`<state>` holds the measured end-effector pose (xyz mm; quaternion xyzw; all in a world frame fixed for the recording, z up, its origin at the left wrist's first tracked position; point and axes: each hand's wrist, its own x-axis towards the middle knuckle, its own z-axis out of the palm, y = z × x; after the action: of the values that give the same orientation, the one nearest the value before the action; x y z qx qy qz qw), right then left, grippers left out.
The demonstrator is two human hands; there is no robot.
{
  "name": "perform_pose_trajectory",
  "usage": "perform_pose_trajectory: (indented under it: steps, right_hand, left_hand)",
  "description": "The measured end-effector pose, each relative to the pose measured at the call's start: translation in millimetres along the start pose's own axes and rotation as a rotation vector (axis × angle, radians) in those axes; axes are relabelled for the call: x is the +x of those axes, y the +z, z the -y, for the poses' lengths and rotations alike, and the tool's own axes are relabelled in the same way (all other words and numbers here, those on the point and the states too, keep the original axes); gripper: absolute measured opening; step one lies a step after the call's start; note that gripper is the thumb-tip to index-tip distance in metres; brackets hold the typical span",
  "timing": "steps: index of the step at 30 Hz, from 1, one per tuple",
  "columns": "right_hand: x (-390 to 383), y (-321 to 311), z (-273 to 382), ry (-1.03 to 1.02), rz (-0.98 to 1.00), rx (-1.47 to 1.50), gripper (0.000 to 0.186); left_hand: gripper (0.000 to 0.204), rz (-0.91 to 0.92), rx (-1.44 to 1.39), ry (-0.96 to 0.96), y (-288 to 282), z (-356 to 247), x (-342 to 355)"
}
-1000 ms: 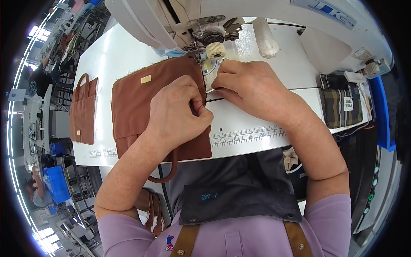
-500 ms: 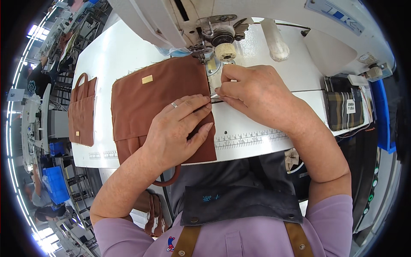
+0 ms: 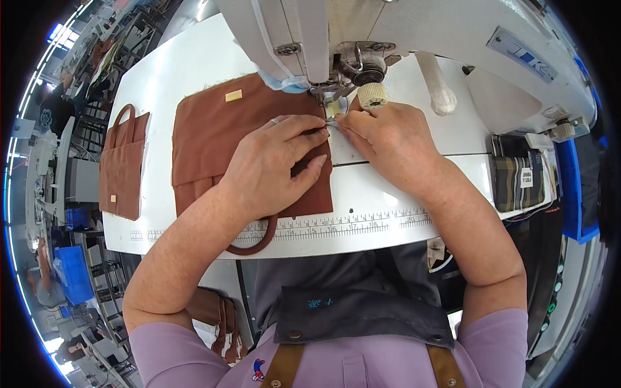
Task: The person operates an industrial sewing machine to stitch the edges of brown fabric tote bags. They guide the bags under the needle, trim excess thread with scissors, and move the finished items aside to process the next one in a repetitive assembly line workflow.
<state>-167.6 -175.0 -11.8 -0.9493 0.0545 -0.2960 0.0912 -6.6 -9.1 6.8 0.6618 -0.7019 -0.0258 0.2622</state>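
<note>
- a second brown bag is lying flat near the left edge of the white sewing table, handle pointing away from the person, well apart from the work.
- the brown bag being sewn is lying flat in the middle of the table, its right edge now sitting just under the machine's needle area; compared with a second ago it is looking shifted up and to the right, closer to the presser foot.
- its long axis is running away from the person toward the machine, handle loop pointing back over the printed ruler at the near table edge.
- the left hand is pressing flat on the bag, fingers spread and open, where a second ago they were looking more curled.
- the right hand is pinching the fabric edge beside the needle, fingertips closed on it.
- judging from this, the edge is being lined up for stitching.
- the sewing machine is filling the top right.
</note>
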Motion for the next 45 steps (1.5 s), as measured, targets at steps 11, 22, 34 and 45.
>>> perform_pose_trajectory:
  steps: [11,22,34,45]
  right_hand:
    - [1,-5,-12,0.031,-0.039,0.028,0.016]
    - [-4,-17,-4,-0.013,0.086,0.205,0.012]
    - [-4,-16,-3,-0.035,0.08,0.15,0.013]
    - [-6,-17,2,0.002,0.225,0.158,0.039]
  left_hand:
    - [0.025,-0.009,0.205,0.109,-4,13,13]
    - [0.018,0.027,0.31,0.099,-3,2,12]
    - [0.034,0.033,0.189,0.038,-5,-10,-5]
    - [0.038,-0.069,0.065,-0.053,6,-7,-12]
